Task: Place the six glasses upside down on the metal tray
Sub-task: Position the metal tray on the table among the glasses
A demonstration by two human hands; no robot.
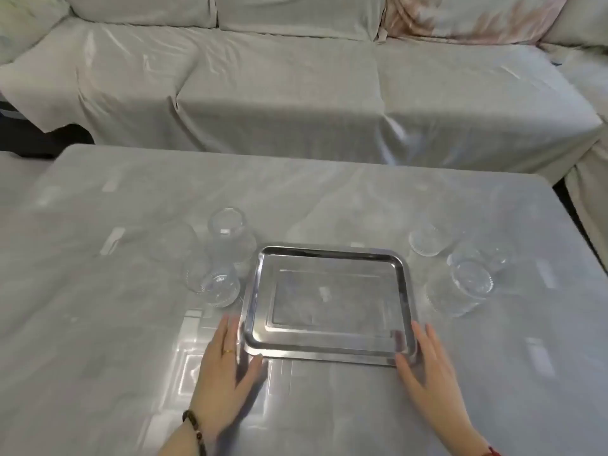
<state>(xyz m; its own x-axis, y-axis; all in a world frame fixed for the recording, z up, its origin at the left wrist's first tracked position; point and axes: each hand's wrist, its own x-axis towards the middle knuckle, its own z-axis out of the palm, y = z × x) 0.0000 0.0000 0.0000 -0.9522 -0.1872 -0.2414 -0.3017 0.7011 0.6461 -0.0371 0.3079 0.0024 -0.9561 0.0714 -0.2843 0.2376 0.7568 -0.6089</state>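
Observation:
A rectangular metal tray (329, 352) lies on the table in front of me with nothing on it. Three clear glasses lie on their sides to its left: one (232, 233) at the back, one (214, 284) by the tray's left edge, a faint one (174, 240) further left. Three more lie to the right: one (427, 240) behind, one (460, 287) nearest, one (483, 251) between. My left hand (227, 373) rests flat at the tray's front left corner, fingers spread. My right hand (431, 373) lies flat against the front right corner.
The table (98, 324) has a grey glossy cover. Behind it stands a sofa (296, 93) draped in pale cloth. The table's far edge lies well beyond the glasses.

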